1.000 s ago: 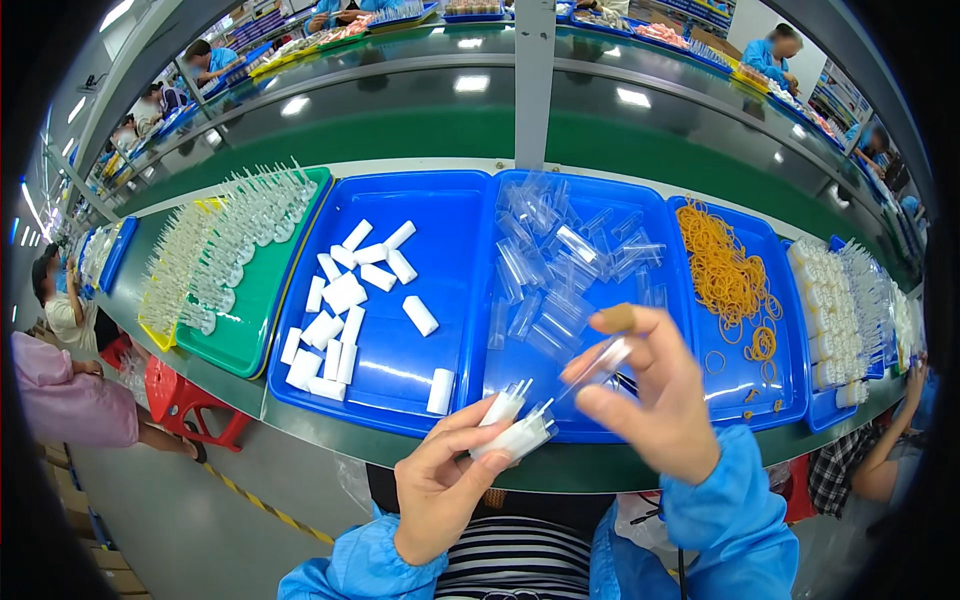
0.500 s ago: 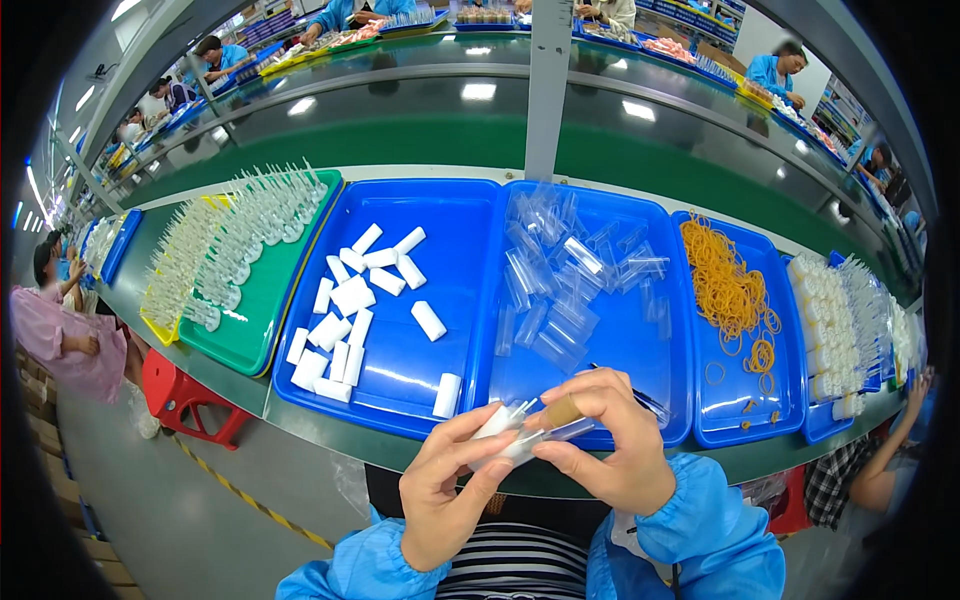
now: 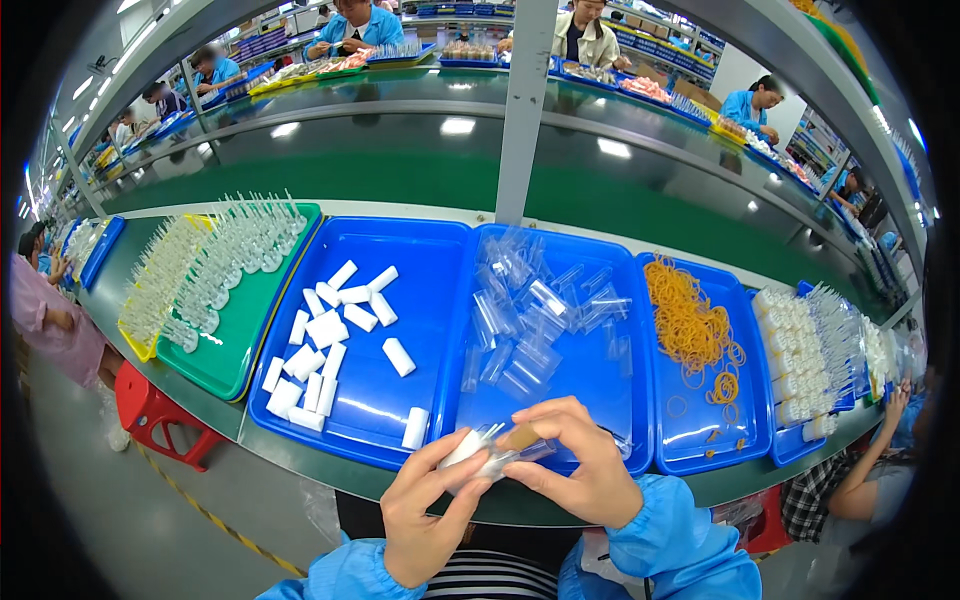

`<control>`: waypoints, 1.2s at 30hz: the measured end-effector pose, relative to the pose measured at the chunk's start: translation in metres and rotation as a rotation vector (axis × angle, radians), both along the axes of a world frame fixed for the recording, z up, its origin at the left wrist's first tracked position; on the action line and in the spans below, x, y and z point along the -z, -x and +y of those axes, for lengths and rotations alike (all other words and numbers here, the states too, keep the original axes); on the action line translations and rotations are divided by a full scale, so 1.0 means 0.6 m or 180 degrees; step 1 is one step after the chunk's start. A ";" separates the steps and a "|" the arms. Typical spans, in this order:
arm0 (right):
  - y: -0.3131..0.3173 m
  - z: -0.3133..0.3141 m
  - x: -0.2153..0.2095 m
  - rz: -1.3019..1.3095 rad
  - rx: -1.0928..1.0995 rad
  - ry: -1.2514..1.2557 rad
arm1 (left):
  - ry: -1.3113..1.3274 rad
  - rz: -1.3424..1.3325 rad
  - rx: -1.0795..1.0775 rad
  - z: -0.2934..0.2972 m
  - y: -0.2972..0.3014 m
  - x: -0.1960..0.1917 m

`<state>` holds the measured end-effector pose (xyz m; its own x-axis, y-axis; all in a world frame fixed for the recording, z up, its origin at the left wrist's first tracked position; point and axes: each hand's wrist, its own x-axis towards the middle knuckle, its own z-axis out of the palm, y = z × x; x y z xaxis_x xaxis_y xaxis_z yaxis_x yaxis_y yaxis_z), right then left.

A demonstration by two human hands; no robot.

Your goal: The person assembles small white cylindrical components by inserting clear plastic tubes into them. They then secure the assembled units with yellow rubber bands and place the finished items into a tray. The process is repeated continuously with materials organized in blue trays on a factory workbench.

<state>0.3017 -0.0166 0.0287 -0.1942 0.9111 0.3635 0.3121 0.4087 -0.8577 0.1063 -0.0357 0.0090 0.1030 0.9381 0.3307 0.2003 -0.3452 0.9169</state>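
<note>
Bright, even overhead light fills the scene — white glare patches sit on the green conveyor belt beyond the blue trays, whose glossy floors also gleam. Shadows are faint. Fisheye bending curves the belt's edges, and a black vignette rings everything. Focus is sharp centrally — distant workers look softer.

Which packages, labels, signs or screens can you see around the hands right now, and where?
No labels, signs or screens show.
Clear plastic sleeves: loose pile in the middle blue tray, long and see-through.
Small bundle: held between left hand and right hand, white pieces in clear wrap.
</note>
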 end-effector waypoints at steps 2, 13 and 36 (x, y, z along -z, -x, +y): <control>-0.018 0.007 -0.002 0.0054 -0.0155 0.0122 | -0.0052 0.0036 0.0032 0.004 0.003 -0.004; -0.022 0.002 -0.013 0.0759 0.0050 0.0594 | 0.0628 -0.1179 0.0769 0.007 0.013 0.003; -0.021 -0.007 -0.016 0.0011 -0.0857 0.0391 | 0.1076 -0.1351 0.1670 0.014 0.045 0.014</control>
<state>0.3141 -0.0209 0.0381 -0.4338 0.8642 0.2549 0.2035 0.3695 -0.9067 0.0792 -0.0271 0.0005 0.4922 0.8584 0.1443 -0.3068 0.0160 0.9516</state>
